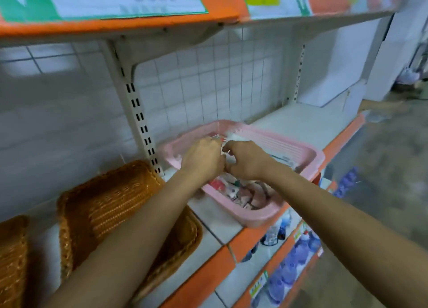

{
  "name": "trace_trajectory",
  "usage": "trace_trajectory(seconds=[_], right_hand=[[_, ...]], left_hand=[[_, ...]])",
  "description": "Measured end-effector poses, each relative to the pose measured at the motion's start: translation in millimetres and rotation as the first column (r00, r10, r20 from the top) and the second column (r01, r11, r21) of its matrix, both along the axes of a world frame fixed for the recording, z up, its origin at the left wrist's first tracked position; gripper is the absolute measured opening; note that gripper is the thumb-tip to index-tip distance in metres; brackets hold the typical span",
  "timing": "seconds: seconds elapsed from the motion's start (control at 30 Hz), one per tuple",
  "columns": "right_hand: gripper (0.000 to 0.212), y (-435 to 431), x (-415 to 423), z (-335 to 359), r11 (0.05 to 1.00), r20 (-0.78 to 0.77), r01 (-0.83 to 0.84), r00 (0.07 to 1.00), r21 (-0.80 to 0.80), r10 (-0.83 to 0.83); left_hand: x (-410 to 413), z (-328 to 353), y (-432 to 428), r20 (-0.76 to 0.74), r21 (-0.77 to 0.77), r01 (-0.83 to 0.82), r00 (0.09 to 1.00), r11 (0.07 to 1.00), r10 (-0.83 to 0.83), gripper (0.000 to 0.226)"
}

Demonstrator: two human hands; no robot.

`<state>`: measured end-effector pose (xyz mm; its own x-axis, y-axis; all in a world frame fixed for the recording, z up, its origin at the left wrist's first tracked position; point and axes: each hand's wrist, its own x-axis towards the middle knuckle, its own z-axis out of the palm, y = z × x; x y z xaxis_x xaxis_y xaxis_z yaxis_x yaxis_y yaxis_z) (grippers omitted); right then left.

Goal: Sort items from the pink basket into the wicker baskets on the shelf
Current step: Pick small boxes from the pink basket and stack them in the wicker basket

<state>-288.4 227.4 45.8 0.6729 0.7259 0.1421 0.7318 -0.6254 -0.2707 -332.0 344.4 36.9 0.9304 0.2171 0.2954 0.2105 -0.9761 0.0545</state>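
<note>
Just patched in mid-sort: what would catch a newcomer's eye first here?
The left hand and right hand meet over the pink basket in the middle of the shelf, and seem to pinch a small white packet between them. Loose items clutter the basket's near end. A wicker basket sits to its left, partly under the left forearm.

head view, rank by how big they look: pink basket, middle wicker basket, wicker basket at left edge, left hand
1. pink basket and middle wicker basket: about alike; the wicker one is nearer and partly behind the left arm, so unranked.
2. wicker basket at the left edge, cut off by the frame.
3. left hand.
</note>
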Motion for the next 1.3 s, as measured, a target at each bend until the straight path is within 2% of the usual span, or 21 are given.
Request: trace_trajectory(seconds=[0.2, 0.37, 0.5, 0.6, 0.67, 0.77, 0.8, 0.83, 0.87, 0.9, 0.93, 0.97, 1.07, 1.13, 1.23, 1.3], right_hand=[[0.039, 28.8, 49.4, 1.8, 0.990, 0.008, -0.119, 0.993, -0.074, 0.120], [0.036, 49.4, 98.7, -1.7, 0.960, -0.014, -0.178, 0.984, -0.217, 0.179], [0.027, 64.4, 137.9, -5.8, 0.937, 0.019, -0.233, 0.969, -0.259, 0.246], [0.017, 75.6, 152.5, -7.0, 0.918, 0.023, -0.305, 0.947, -0.254, 0.321], [0.012, 82.5, 161.1, -10.1, 0.910, 0.037, -0.343, 0.932, -0.231, 0.360], [0.020, 88.0, 172.4, -16.9, 0.912, 0.044, -0.360, 0.926, -0.196, 0.375], [0.021, 89.1, 175.3, -20.0, 0.915, 0.049, -0.363, 0.925, -0.178, 0.377], [0.019, 90.1, 176.5, -22.0, 0.917, 0.055, -0.362, 0.925, -0.169, 0.376], [0.016, 90.7, 178.8, -24.8, 0.920, 0.061, -0.356, 0.927, -0.162, 0.370], [0.015, 92.0, 180.2, -26.8, 0.926, 0.062, -0.344, 0.932, -0.152, 0.357], [0.016, 93.7, 181.4, -29.3, 0.932, 0.058, -0.336, 0.937, -0.134, 0.345], [0.021, 94.9, 182.4, -31.2, 0.933, 0.057, -0.342, 0.935, -0.116, 0.350], [0.031, 97.9, 183.6, -33.6, 0.921, 0.024, -0.350, 0.933, -0.168, 0.359], [0.031, 99.2, 186.4, -34.3, 0.932, -0.034, -0.334, 0.942, -0.137, 0.333], [0.026, 95.5, 185.9, -29.2, 0.924, -0.061, -0.376, 0.926, -0.069, 0.372], [0.025, 88.2, 185.1, -26.7, 0.923, -0.053, -0.383, 0.922, 0.039, 0.384]], left_hand=[[39.7, -4.8, 27.2, -0.066, 0.033, -0.048, 0.997, 0.998, 0.050, 0.043], [69.9, -17.1, 52.6, -0.156, 0.051, -0.125, 0.979, 0.991, 0.132, 0.040], [90.9, -20.4, 67.4, -0.230, 0.025, -0.136, 0.964, 0.990, 0.138, 0.037], [101.3, -22.2, 72.6, -0.195, -0.002, -0.132, 0.972, 0.991, 0.129, 0.040], [110.2, -16.3, 72.3, -0.179, -0.063, -0.080, 0.982, 0.995, 0.068, 0.040], [123.1, -11.0, 67.9, -0.219, -0.321, 0.149, 0.949, 0.935, -0.227, 0.035], [125.9, -16.8, 66.8, -0.235, -0.394, 0.122, 0.945, 0.911, -0.228, 0.037], [126.9, -18.7, 64.5, -0.252, -0.393, 0.030, 0.958, 0.919, -0.139, 0.037], [128.2, -21.3, 63.0, -0.237, -0.321, -0.047, 0.971, 0.946, -0.032, 0.036], [129.2, -23.7, 61.9, -0.218, -0.144, -0.163, 0.967, 0.976, 0.130, 0.036], [131.2, -29.3, 61.7, -0.197, 0.003, -0.250, 0.949, 0.968, 0.246, 0.035], [132.7, -29.1, 58.3, -0.172, 0.047, -0.270, 0.946, 0.962, 0.274, 0.034], [144.3, -35.0, 50.8, -0.080, 0.006, -0.326, 0.942, 0.945, 0.325, 0.028], [146.6, -37.4, 48.2, -0.027, -0.049, -0.396, 0.918, 0.917, 0.395, 0.023], [138.9, -27.4, 46.2, -0.125, -0.087, -0.347, 0.934, 0.934, 0.335, 0.028], [127.5, -18.7, 45.1, -0.137, -0.128, -0.363, 0.928, 0.923, 0.346, 0.032]])
